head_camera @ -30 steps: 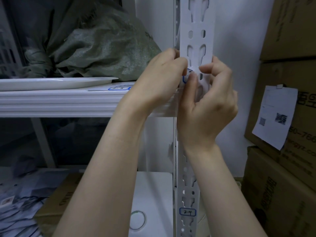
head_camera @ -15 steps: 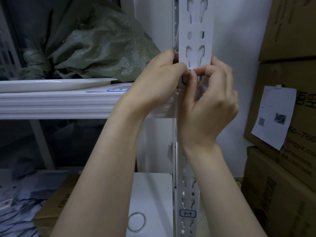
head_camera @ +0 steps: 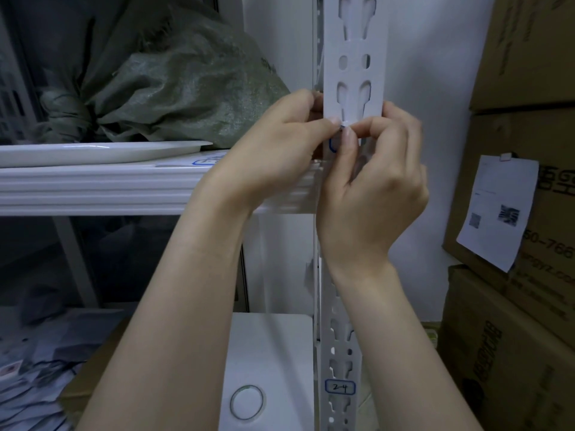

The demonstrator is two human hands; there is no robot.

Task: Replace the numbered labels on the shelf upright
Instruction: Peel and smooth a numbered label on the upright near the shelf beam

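While the left hand (head_camera: 273, 144) is bracing against the shelf upright (head_camera: 354, 70), both grips are pinching tight on the top edge of the blue-edged label (head_camera: 333, 146) at shelf height, the right hand (head_camera: 373, 188) seemingly peeling it free.

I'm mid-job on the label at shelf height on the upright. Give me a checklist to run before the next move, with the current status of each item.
1. Left hand grips the shelf upright, fingers round its edge: ok.
2. Right hand pinches the top edge of the blue-bordered label: ok.
3. That label's number readable: cannot tell, the fingers cover it.
4. That label lying flat and straight: cannot tell, it is mostly hidden.
5. Lower label 2-4 flat on the upright: ok.
6. Tape roll lies on the white box below: ok.
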